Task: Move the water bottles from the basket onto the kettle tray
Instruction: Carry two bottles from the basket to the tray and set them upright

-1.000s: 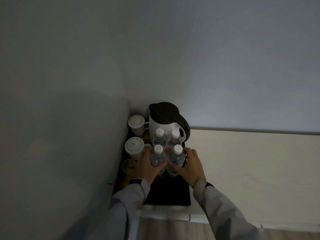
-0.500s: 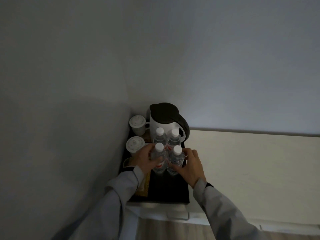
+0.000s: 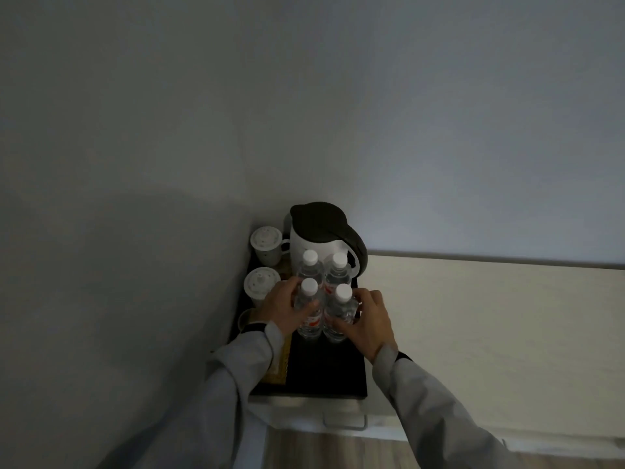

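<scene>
Several clear water bottles with white caps stand upright in a tight cluster on the black kettle tray (image 3: pixel 341 374), just in front of the white kettle (image 3: pixel 314 245) with its dark lid. My left hand (image 3: pixel 282 306) wraps the front left bottle (image 3: pixel 308 309). My right hand (image 3: pixel 370 319) grips the front right bottle (image 3: pixel 340 313). Two more bottles, one on the left (image 3: pixel 309 265) and one on the right (image 3: pixel 337 269), stand behind them against the kettle. No basket is in view.
Two lidded white cups (image 3: pixel 266 245) (image 3: pixel 260 286) stand at the tray's left side, close to the left wall. A yellow packet (image 3: pixel 279 363) lies along the tray's left edge. The tray sits on a white countertop (image 3: pixel 473 316) in a dim corner; a drawer handle (image 3: pixel 345 423) shows below.
Both hands stay on the front pair of bottles, and my left hand has slid further around its bottle. The view has tilted down a little, showing more of the tray's front.
</scene>
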